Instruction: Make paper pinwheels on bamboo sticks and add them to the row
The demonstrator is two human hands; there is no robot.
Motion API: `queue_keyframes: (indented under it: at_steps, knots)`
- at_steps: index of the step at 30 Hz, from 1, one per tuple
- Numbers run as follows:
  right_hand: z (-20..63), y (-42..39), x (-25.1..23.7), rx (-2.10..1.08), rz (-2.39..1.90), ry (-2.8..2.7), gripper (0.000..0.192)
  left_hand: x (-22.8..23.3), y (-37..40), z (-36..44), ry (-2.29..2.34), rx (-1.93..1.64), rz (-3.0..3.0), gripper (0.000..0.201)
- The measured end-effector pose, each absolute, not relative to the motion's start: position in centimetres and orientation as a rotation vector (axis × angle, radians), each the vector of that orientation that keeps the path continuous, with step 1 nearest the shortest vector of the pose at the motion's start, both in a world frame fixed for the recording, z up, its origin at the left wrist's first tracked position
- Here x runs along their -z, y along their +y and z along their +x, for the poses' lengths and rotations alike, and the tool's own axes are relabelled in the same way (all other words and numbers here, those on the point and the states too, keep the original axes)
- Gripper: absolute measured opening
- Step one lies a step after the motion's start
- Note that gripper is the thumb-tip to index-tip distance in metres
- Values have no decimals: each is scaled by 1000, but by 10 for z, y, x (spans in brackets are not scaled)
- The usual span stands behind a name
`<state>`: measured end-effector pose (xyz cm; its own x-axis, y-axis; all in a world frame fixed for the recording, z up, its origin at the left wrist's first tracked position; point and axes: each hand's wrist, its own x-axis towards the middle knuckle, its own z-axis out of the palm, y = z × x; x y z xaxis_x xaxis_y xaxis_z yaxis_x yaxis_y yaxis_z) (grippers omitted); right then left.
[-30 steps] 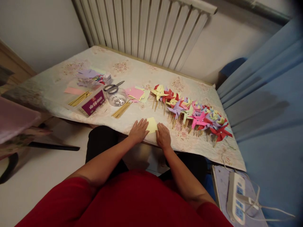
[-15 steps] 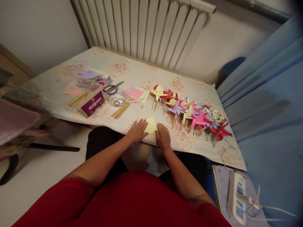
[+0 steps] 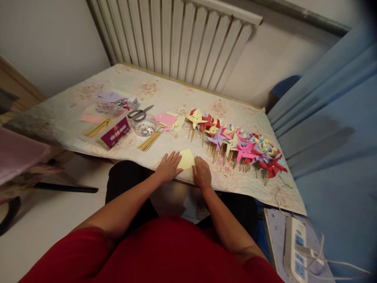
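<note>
left hand (image 3: 168,168): is being pressed flat, fingers spread, on the left edge of the yellow paper (image 3: 186,160); nothing grasped.
right hand (image 3: 202,174): is being laid palm-down on the paper's right corner, fingers curled slightly, not clenched.
yellow paper: is being held down at the near edge of the table (image 3: 73,110), between both hands, just in front of the pinwheels (image 3: 235,139).
change: hands and paper are being kept in almost the same pose as a second ago; only the view is being shifted slightly. Read as a crease being pressed, not a new step.
nearby: sticks (image 3: 150,140), scissors (image 3: 140,113), clear bowl (image 3: 144,125), purple box (image 3: 116,131) are being left untouched.
</note>
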<state>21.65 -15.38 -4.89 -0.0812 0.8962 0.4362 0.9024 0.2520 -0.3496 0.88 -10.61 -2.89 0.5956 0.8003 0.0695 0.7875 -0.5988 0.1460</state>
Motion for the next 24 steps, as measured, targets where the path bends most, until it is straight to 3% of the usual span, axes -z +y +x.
queue_keyframes:
  at_steps: [24]
  knots:
    - [216, -154, 52, 31, -1631, -1963, 41, 31, -110, -13, 1446, -201, 2645, 67]
